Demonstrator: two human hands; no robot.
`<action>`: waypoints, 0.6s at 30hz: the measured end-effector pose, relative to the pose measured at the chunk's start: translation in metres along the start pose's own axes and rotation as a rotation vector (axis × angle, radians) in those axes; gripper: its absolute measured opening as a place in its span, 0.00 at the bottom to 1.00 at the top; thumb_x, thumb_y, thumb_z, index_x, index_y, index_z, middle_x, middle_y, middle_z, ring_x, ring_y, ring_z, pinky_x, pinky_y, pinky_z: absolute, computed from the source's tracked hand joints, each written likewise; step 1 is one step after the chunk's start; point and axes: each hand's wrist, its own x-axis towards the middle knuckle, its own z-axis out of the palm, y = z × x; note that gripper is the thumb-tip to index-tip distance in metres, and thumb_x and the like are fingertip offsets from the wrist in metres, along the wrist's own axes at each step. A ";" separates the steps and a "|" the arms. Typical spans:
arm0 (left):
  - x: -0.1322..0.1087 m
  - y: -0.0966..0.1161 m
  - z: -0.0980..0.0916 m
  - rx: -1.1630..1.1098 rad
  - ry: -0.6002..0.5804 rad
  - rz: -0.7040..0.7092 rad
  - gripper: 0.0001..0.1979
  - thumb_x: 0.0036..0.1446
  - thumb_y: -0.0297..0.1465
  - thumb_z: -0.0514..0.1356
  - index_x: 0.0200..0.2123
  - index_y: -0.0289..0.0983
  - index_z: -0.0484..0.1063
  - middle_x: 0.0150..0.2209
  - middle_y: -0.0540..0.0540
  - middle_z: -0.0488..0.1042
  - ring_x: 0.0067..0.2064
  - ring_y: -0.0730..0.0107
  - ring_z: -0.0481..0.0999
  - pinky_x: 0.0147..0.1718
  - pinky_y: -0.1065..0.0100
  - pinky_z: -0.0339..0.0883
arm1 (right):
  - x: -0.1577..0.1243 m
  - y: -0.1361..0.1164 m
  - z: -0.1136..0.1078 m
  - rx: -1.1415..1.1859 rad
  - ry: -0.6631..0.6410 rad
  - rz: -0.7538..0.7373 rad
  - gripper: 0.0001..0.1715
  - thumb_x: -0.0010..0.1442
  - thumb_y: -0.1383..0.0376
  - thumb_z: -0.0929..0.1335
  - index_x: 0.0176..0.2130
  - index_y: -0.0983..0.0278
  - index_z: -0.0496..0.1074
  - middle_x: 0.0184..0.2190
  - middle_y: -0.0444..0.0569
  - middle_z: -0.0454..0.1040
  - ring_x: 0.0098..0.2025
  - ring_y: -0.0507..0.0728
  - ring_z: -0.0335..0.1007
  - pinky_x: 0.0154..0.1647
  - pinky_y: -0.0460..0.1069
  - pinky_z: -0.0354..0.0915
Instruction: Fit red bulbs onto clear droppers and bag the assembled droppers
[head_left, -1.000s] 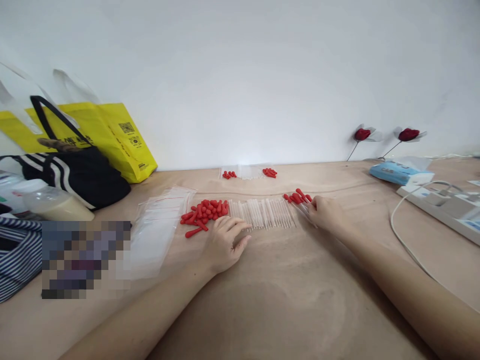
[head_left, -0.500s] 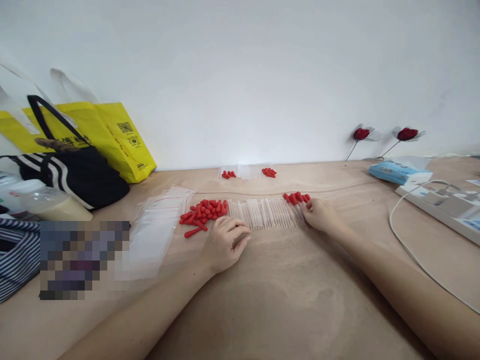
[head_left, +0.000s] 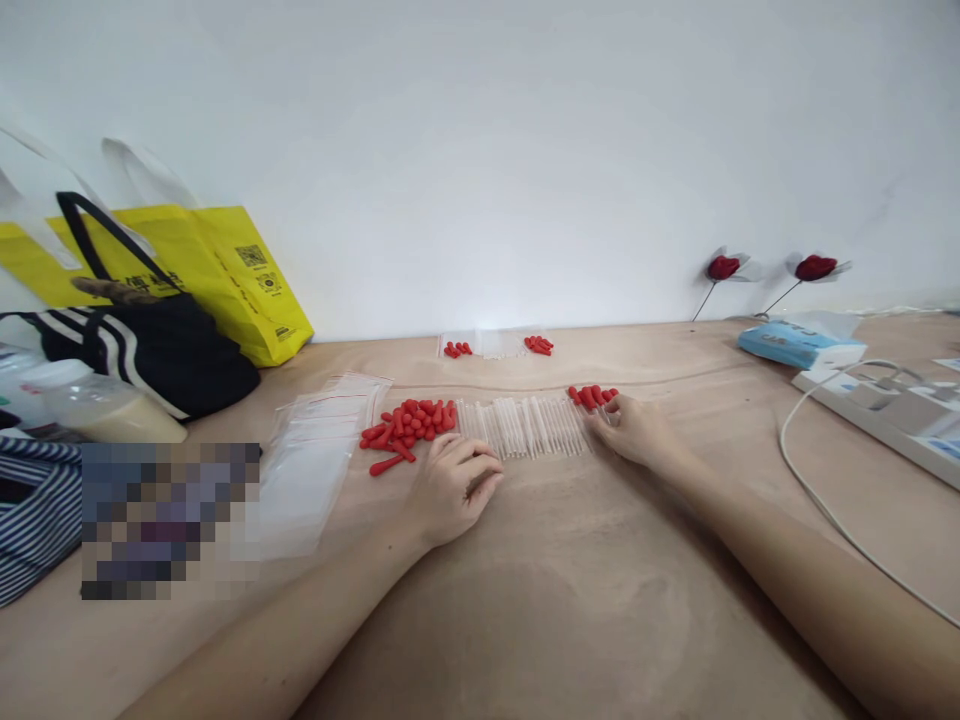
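A row of several clear plastic tubes (head_left: 525, 427) lies side by side on the wooden table (head_left: 540, 590). A heap of red rubber caps (head_left: 409, 422) sits at the row's left end. My left hand (head_left: 454, 490) rests on the table just in front of the heap, fingers curled in with nothing seen in them. My right hand (head_left: 634, 430) lies at the row's right end, fingers closed over a small bunch of red-capped droppers (head_left: 592, 396) whose caps stick out past the fingertips.
A stack of clear zip bags (head_left: 315, 450) lies left of the caps. Further left stand a black striped bag (head_left: 150, 350), a yellow bag (head_left: 225, 270) and a bottle (head_left: 105, 410). At the back are two packed bags (head_left: 495, 346). A power strip (head_left: 892, 420) with cable and a blue pack (head_left: 795, 345) lie on the right.
My right hand has slid left and down with the red-capped droppers, up against the right end of the tube row. My left hand's fingers have curled in a little more.
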 end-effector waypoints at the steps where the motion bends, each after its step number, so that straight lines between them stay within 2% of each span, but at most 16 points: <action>1: 0.000 0.000 0.000 -0.002 -0.002 0.000 0.05 0.54 0.28 0.54 0.30 0.39 0.70 0.33 0.50 0.73 0.36 0.71 0.71 0.46 0.59 0.55 | 0.000 0.000 0.000 0.001 0.003 -0.002 0.16 0.54 0.57 0.62 0.33 0.66 0.70 0.24 0.51 0.72 0.28 0.57 0.68 0.25 0.46 0.53; 5: 0.000 0.000 0.000 -0.008 -0.015 -0.007 0.05 0.54 0.28 0.54 0.30 0.39 0.70 0.33 0.50 0.73 0.36 0.72 0.71 0.47 0.59 0.54 | 0.001 0.001 0.001 0.010 0.007 -0.013 0.15 0.54 0.59 0.62 0.37 0.67 0.70 0.26 0.52 0.73 0.29 0.57 0.68 0.25 0.46 0.53; 12: 0.001 0.000 0.000 -0.010 -0.019 -0.010 0.05 0.54 0.28 0.54 0.30 0.39 0.70 0.33 0.51 0.72 0.35 0.72 0.70 0.47 0.59 0.53 | 0.004 0.003 0.002 0.017 0.021 0.001 0.15 0.56 0.60 0.61 0.37 0.67 0.70 0.26 0.53 0.73 0.29 0.57 0.68 0.25 0.46 0.54; 18: -0.002 -0.001 0.001 0.048 0.050 -0.058 0.04 0.53 0.29 0.56 0.30 0.40 0.71 0.34 0.49 0.72 0.38 0.67 0.68 0.41 0.62 0.56 | 0.003 0.002 -0.001 0.015 0.068 0.034 0.18 0.58 0.58 0.60 0.39 0.69 0.68 0.31 0.56 0.73 0.33 0.59 0.69 0.26 0.47 0.54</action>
